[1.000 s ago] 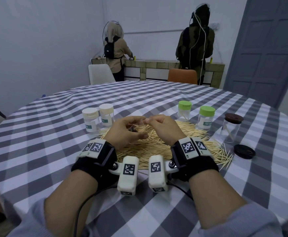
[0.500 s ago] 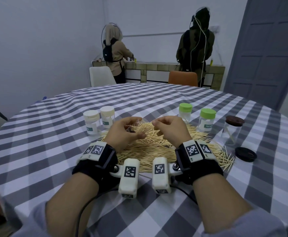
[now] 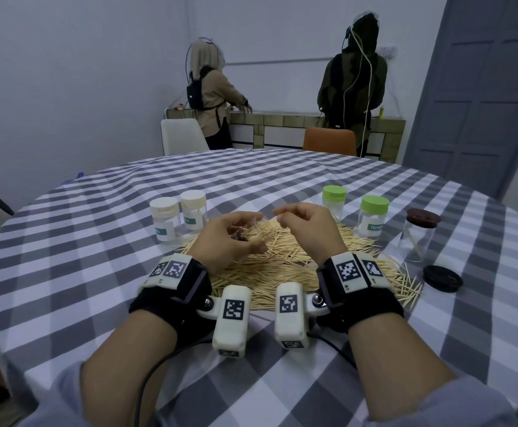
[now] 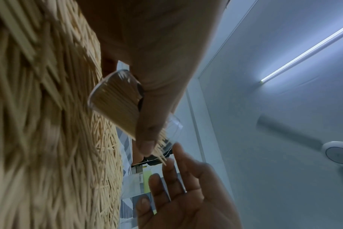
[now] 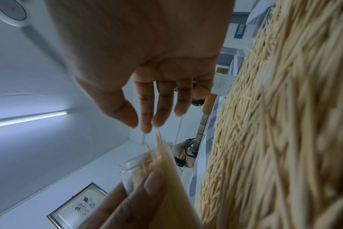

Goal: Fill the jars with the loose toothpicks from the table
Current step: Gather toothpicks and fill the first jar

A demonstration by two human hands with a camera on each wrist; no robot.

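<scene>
The left hand (image 3: 226, 238) gripped a tilted clear jar (image 4: 116, 102), nearly full of toothpicks, above the loose toothpicks (image 3: 282, 272) heaped on the counter (image 3: 66, 257). The right hand (image 3: 308, 229), fingers relaxed, hovered just beside its mouth, apparently empty. Stragglers at the rim wanted tapping level. Capped jars (image 3: 371, 215) flanked the heap without obstructing; a lid (image 3: 442, 278) lay rightmost.

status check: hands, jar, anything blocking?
Left hand grips clear jar, packed with toothpicks. Right hand empty, fingers loose, just off jar mouth. Toothpick pile still big. Nothing blocking.
</scene>
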